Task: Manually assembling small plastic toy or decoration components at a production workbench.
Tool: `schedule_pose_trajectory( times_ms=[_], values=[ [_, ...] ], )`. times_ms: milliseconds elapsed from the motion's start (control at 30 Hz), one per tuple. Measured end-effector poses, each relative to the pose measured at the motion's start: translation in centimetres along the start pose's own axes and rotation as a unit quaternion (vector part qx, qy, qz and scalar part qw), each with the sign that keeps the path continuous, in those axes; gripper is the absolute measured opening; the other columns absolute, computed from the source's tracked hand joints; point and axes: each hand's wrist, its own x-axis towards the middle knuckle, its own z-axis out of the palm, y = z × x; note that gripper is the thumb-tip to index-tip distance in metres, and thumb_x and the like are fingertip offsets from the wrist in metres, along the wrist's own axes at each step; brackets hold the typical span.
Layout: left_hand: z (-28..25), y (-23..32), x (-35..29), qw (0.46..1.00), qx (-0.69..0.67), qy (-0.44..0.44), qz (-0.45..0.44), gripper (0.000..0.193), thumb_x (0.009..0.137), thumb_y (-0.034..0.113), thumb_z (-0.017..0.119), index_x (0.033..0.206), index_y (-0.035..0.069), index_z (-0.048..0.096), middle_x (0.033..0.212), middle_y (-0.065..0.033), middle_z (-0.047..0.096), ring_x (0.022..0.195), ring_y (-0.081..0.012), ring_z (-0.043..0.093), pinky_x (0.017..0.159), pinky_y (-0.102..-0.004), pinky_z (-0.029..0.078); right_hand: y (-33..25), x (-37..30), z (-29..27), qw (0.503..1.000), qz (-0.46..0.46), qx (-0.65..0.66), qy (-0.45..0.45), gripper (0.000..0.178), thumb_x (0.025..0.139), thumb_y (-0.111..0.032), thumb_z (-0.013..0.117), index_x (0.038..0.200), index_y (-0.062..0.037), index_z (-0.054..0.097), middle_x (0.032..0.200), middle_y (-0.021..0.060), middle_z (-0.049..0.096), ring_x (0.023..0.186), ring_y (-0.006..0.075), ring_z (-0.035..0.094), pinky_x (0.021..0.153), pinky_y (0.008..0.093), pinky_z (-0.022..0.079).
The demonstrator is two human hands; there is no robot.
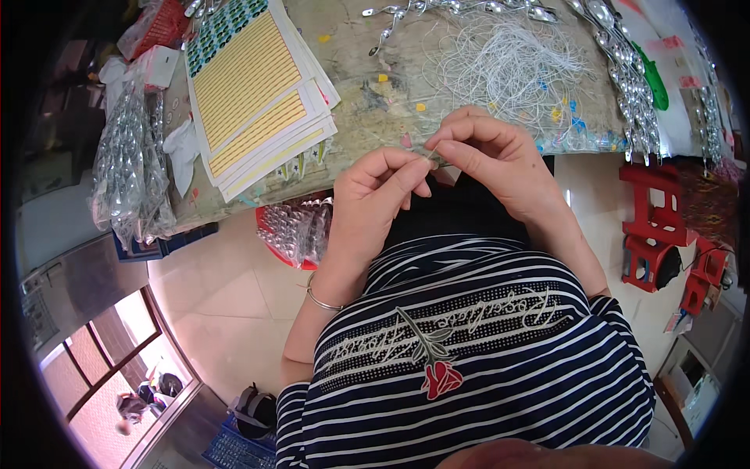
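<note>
My left hand [375,191] and my right hand [500,160] meet just off the table's near edge, fingertips almost touching. Each has thumb and forefinger closed in a pinch. Between them shows a bit of a thin pale string [429,155]; most of it is hidden by the fingers. Beyond my right hand a loose tangle of silvery white strings [512,66] lies on the table. Twisted shiny silver spiral ornaments [469,8] rest at the table's far side, and more of them [625,78] hang over the edge at the right.
Printed sticker sheets [250,94] are stacked on the worn table [367,102] at the left. Bagged silver spirals [129,164] hang beside them. Below the table is a red basin [293,234] with more bagged spirals. Red plastic stools [652,203] stand at the right.
</note>
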Motion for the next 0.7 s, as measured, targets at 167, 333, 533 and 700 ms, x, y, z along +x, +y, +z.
schedule_pose_trajectory(
  times_ms=[167,333,533,700],
  values=[
    [-0.02,0.26,0.00,1.000,0.005,0.002,-0.014,0.012,0.088,0.009,0.061,0.093,-0.001,0.064,0.072,-0.0035,0.061,0.059,-0.0053,0.049,0.053,-0.0163,0.037,0.20,0.13,-0.15,1.000,-0.004,-0.018,-0.004,0.010,0.089,-0.007,0.060,0.094,-0.0002,0.065,0.096,0.0020,0.057,0.090,0.0092,0.056,0.081,0.0230,0.044],
    [0.14,0.64,0.00,1.000,0.014,0.001,0.001,0.011,0.088,0.009,0.060,0.093,-0.001,0.064,0.072,-0.0030,0.061,0.056,-0.0045,0.047,0.052,-0.0160,0.036,0.25,0.33,-0.16,1.000,-0.004,-0.009,-0.002,0.010,0.090,-0.009,0.059,0.092,-0.0003,0.064,0.095,0.0017,0.057,0.088,0.0089,0.055,0.081,0.0231,0.044],
    [0.20,0.63,-0.13,1.000,0.022,0.016,0.013,0.011,0.089,0.009,0.060,0.094,0.000,0.064,0.072,-0.0029,0.062,0.057,-0.0041,0.048,0.052,-0.0157,0.036,0.20,0.35,0.04,1.000,-0.007,-0.017,0.006,0.010,0.090,-0.009,0.059,0.091,-0.0001,0.064,0.094,0.0014,0.056,0.088,0.0086,0.055,0.081,0.0228,0.043],
    [0.21,0.76,-0.21,0.999,0.029,0.022,0.016,0.011,0.088,0.009,0.061,0.094,0.000,0.064,0.073,-0.0028,0.062,0.059,-0.0040,0.049,0.053,-0.0155,0.036,-0.15,0.40,0.24,1.000,-0.019,-0.025,0.003,0.010,0.090,-0.009,0.059,0.090,0.0002,0.064,0.093,0.0014,0.056,0.088,0.0085,0.054,0.081,0.0227,0.043]
  ],
)
